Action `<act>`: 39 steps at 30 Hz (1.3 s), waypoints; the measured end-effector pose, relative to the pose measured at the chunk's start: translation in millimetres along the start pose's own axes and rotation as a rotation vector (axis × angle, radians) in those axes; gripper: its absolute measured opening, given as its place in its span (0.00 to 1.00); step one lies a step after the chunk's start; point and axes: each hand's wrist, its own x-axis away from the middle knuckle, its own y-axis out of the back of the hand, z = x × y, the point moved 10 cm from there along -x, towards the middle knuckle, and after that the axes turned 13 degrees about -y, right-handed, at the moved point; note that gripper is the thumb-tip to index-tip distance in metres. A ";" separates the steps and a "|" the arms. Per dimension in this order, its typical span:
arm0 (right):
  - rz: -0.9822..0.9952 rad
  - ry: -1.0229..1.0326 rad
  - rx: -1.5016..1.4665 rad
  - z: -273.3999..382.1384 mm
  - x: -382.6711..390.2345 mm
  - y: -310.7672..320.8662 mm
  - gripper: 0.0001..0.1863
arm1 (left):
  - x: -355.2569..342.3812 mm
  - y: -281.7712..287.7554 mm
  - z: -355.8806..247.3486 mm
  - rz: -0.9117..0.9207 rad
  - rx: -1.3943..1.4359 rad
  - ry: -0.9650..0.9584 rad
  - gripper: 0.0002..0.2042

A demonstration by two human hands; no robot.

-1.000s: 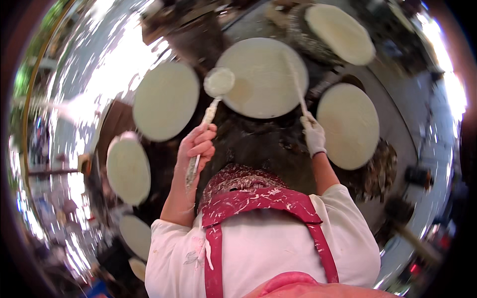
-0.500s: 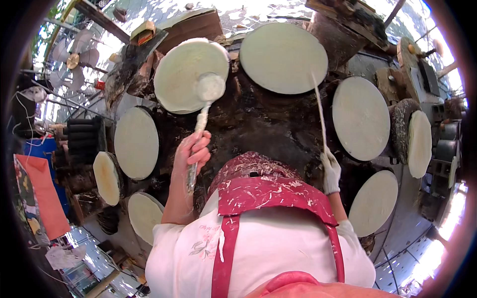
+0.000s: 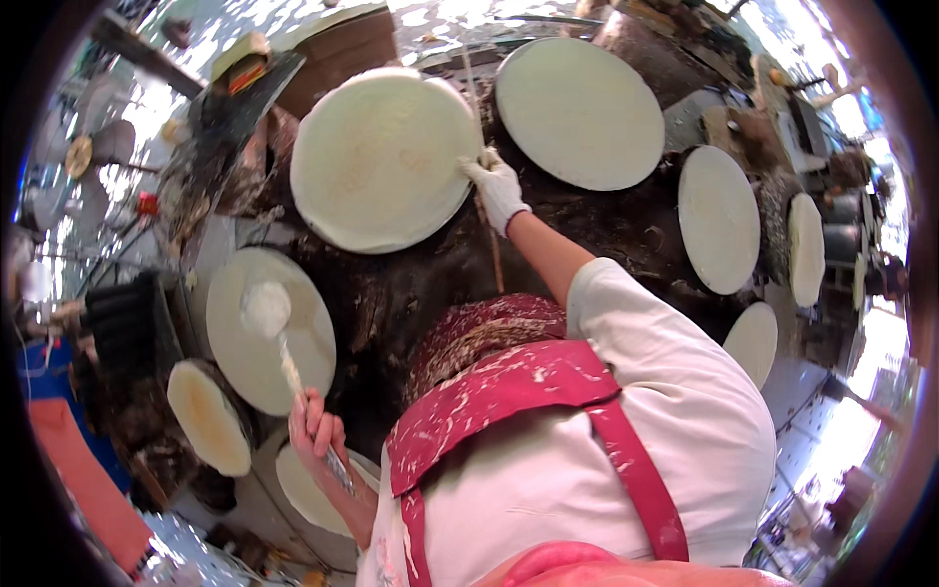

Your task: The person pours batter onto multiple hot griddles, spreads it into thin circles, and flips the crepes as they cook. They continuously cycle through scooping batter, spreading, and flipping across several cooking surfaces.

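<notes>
My left hand [image 3: 320,430], bare, is closed round the handle of a batter-coated ladle [image 3: 266,310]. The ladle's round bowl is over the pale round sheet [image 3: 235,347] on the left griddle. My right hand [image 3: 499,191], in a white glove, is closed on a thin stick [image 3: 492,245] that points away from me. Its fingertips are at the right edge of a large pale sheet [image 3: 381,166] with faint tan patches, on the back-left griddle. Whether they also pinch that edge I cannot tell.
More round pale sheets lie in a ring around me: one at the back right [image 3: 582,112], one at the right [image 3: 719,220], and a browned one [image 3: 208,419] at the left. A cardboard box [image 3: 337,54] stands behind, a fan [image 3: 78,157] at far left.
The ladle in my left hand has moved from the back-left sheet to the left one. My right hand has swung from the right side to the back-left sheet, carrying the stick.
</notes>
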 end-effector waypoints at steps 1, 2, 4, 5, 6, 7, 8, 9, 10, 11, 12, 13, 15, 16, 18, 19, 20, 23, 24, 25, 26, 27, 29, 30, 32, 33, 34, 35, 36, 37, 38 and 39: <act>-0.004 0.070 -0.014 6.9 -10.9 -5.2 0.21 | -3.6 9.8 -4.3 -0.001 0.037 -0.005 0.16; -0.007 0.137 -0.030 13.3 -21.3 -10.9 0.22 | -6.0 12.1 -8.2 -0.013 0.052 -0.015 0.16; -0.103 0.223 0.088 22.4 -45.0 -12.2 0.26 | -14.6 19.1 -14.1 -0.033 0.081 -0.037 0.16; -0.233 0.152 0.345 31.2 -49.3 -9.6 0.25 | -16.4 16.1 -16.4 0.041 0.155 0.004 0.16; -0.268 0.169 0.410 42.1 -46.9 -13.6 0.24 | -18.7 14.6 -18.0 0.113 0.230 0.048 0.16; -0.303 0.192 0.473 55.4 -41.4 -19.5 0.23 | -22.4 9.7 -18.6 0.190 0.307 0.090 0.16; -0.349 0.201 0.511 73.4 -22.5 -25.6 0.22 | -26.8 13.0 -18.8 0.180 0.293 0.100 0.17; -0.339 0.257 0.508 88.4 -13.0 -37.3 0.19 | -31.2 6.6 -16.6 0.185 0.283 0.116 0.17; -0.314 0.274 0.478 96.1 -3.2 -44.7 0.19 | -37.8 7.2 -12.1 0.185 0.274 0.123 0.16; -0.277 0.282 0.451 108.8 10.4 -49.2 0.19 | -39.2 3.6 -11.4 0.173 0.262 0.125 0.16; -0.293 0.286 0.461 122.6 23.2 -48.5 0.20 | -44.3 -2.5 -8.5 0.165 0.256 0.157 0.15; -0.237 0.259 0.380 126.3 24.3 -50.5 0.19 | -50.7 -10.1 -10.9 0.188 0.205 0.148 0.15; -0.211 0.348 0.313 153.9 46.1 -47.4 0.18 | -62.9 -34.0 -5.6 0.257 0.105 0.159 0.14; -0.199 0.339 0.181 142.4 27.2 -27.5 0.19 | -74.1 -34.9 2.0 0.138 0.101 0.150 0.13; -0.162 0.281 0.181 157.2 57.2 -10.8 0.19 | -86.8 -29.7 -10.4 0.024 -0.075 0.051 0.13; -0.181 0.257 0.212 166.1 78.2 18.3 0.19 | -84.3 -27.7 0.9 -0.018 -0.134 0.036 0.13; -0.202 0.242 0.198 166.6 82.3 47.8 0.20 | -84.5 -42.2 8.4 0.073 -0.133 0.056 0.13; -0.278 0.228 0.240 192.7 144.0 203.2 0.20 | -73.4 -98.0 73.0 0.512 0.150 0.306 0.12; -0.314 0.308 0.106 185.5 166.3 235.8 0.21 | -98.6 -119.7 67.3 0.699 0.220 0.429 0.13; -0.346 0.292 0.062 172.7 182.8 287.0 0.21 | -121.4 -108.5 82.4 0.599 0.059 0.404 0.12; -0.580 0.076 0.288 183.1 233.8 320.7 0.14 | -132.2 -95.7 88.9 0.477 -0.101 0.347 0.12; -0.579 0.096 0.309 179.5 249.7 379.9 0.16 | -135.4 -101.1 101.2 0.493 -0.161 0.328 0.12; -0.824 0.116 0.621 210.8 313.7 436.1 0.21 | -139.9 -118.6 125.8 0.628 -0.205 0.334 0.12; -0.960 0.128 0.811 218.8 334.9 474.6 0.24 | -136.4 -130.8 141.2 0.758 -0.177 0.362 0.12; -1.157 0.065 1.133 294.6 374.0 560.7 0.19 | -86.3 -176.0 144.5 0.605 -0.134 0.364 0.13; -1.164 0.062 1.256 319.6 384.7 569.2 0.19 | -66.0 -188.3 143.8 0.524 -0.118 0.355 0.14; -1.220 0.107 1.381 335.8 392.2 587.7 0.19 | -46.3 -202.5 158.5 0.478 -0.007 0.423 0.14; -1.276 0.156 1.509 348.2 396.1 606.8 0.20 | -29.1 -214.9 173.4 0.480 0.068 0.470 0.14; -1.306 0.157 1.531 350.6 395.7 629.6 0.19 | -13.4 -225.2 187.0 0.482 0.145 0.515 0.14; -1.338 0.167 1.549 345.7 388.4 647.5 0.17 | 0.3 -234.3 201.0 0.489 0.225 0.552 0.14; -1.365 0.161 1.564 329.2 372.2 661.3 0.16 | 0.0 -235.0 214.0 0.464 0.195 0.540 0.14; -1.396 0.155 1.561 309.1 356.0 679.6 0.14 | -0.4 -236.2 225.4 0.440 0.167 0.526 0.15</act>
